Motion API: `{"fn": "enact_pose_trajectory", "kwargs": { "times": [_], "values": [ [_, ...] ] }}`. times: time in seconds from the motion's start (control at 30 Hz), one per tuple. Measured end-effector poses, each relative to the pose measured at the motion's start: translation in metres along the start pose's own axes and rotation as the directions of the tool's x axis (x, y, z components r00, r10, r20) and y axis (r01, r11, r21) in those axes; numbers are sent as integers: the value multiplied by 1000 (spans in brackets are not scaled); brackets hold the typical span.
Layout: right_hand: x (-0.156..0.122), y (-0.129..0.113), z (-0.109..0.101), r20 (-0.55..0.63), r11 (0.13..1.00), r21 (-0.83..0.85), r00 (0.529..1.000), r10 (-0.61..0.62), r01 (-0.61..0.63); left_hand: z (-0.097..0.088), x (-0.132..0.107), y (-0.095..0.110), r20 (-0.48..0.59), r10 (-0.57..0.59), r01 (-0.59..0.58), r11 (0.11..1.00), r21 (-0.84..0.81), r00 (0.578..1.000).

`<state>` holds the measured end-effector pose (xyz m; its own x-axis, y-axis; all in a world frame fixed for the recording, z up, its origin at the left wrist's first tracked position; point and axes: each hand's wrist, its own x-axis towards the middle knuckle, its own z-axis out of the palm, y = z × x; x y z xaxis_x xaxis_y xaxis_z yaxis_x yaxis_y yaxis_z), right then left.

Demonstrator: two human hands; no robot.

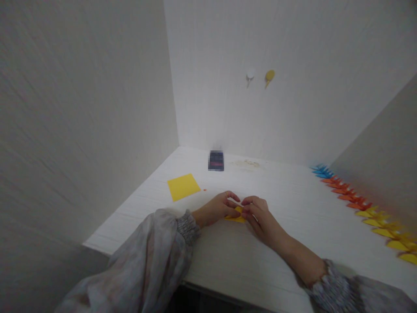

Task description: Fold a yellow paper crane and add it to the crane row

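Three walls [211, 104] bound the white table [286, 187] in my head view; its near edge runs along the bottom, and I have room on the tabletop either side of the hands. I count one flat yellow sheet [183, 187], one pixelated dark object [216, 161], one orange scrap [205, 190], two wall hooks [269, 75] and, right, overlapping folded paper pieces [360, 203] I cannot count surely. My left hand [219, 208] and right hand [262, 218] both narrowly grip the folded yellow paper [237, 219] between them.
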<state>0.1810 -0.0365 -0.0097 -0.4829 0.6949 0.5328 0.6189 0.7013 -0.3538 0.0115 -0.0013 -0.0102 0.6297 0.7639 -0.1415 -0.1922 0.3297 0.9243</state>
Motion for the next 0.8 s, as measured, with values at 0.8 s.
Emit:
{"fn": "enact_pose_trajectory", "kwargs": {
  "times": [0.8],
  "values": [
    [0, 1, 8, -2, 994, 19, 994, 109, -109, 2, 3, -3, -98, 99, -82, 983, 162, 990]
  ]
}}
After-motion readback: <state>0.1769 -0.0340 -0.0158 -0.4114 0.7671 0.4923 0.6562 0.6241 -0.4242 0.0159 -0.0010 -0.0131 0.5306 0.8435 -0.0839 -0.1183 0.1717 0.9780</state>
